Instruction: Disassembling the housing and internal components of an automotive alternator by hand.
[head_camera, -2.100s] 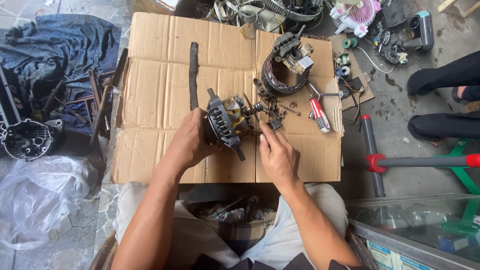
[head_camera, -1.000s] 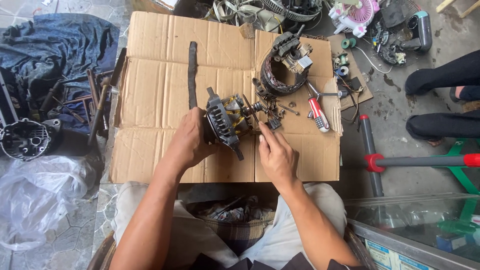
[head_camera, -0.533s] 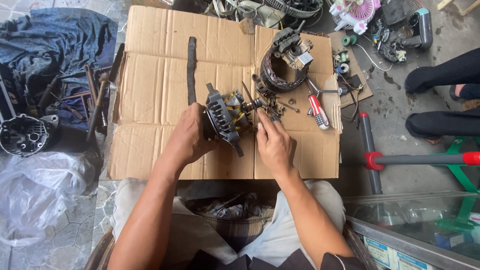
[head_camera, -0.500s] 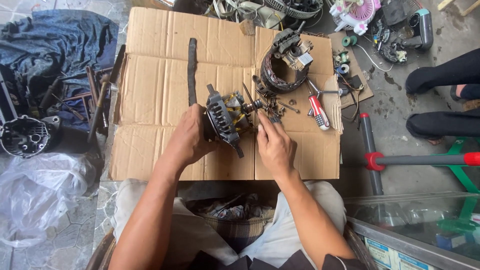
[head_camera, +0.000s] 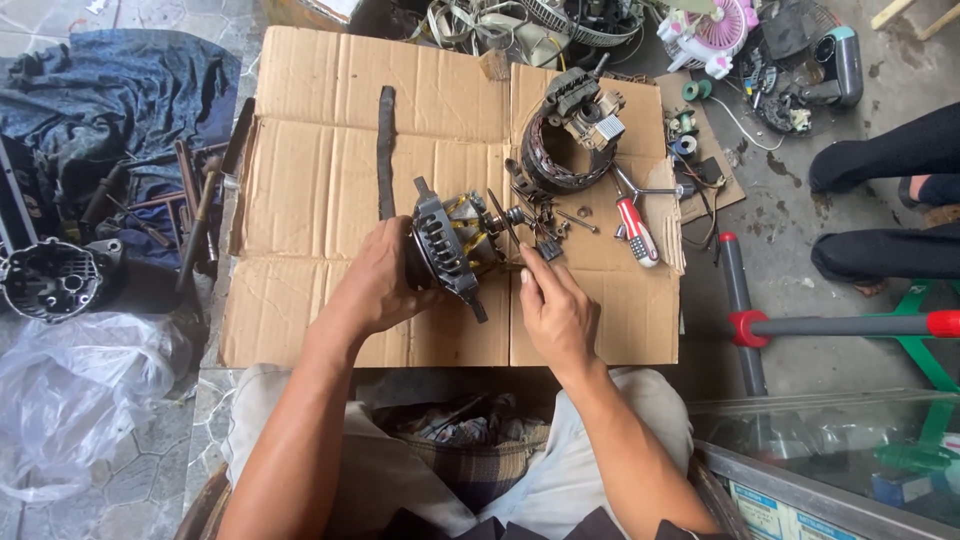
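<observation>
Fingers of left hand (head_camera: 375, 290) still grip the rotor assembly (head_camera: 450, 245); right hand (head_camera: 555, 315) has lowered, fingers half-curled, empty.

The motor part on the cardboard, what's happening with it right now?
A seated person works on a dark alternator rotor over a flattened cardboard sheet. The left hand grips its housing, while the right hand touches the shaft end. A stator ring, a red-handled screwdriver and small loose parts lie beyond it on the cardboard.
</observation>
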